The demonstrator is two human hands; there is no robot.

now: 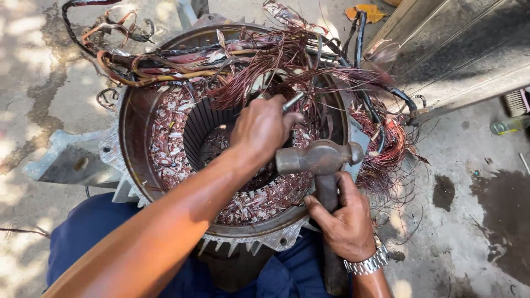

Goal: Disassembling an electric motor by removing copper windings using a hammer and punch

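On the concrete floor [475,221], a round motor housing [130,127] stands open end up, with tangled copper windings [265,60] spilling over its far rim. The left hand [264,129], its grip clamped on a thin metal rod [292,102], reaches over the core. To the right and nearer, the right hand [345,221] has its grip clamped on the handle of a ball-peen hammer [320,157], whose head is just beside the left hand.

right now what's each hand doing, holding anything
left hand: closed on a metal punch inside the motor shell
right hand: closed on a hammer
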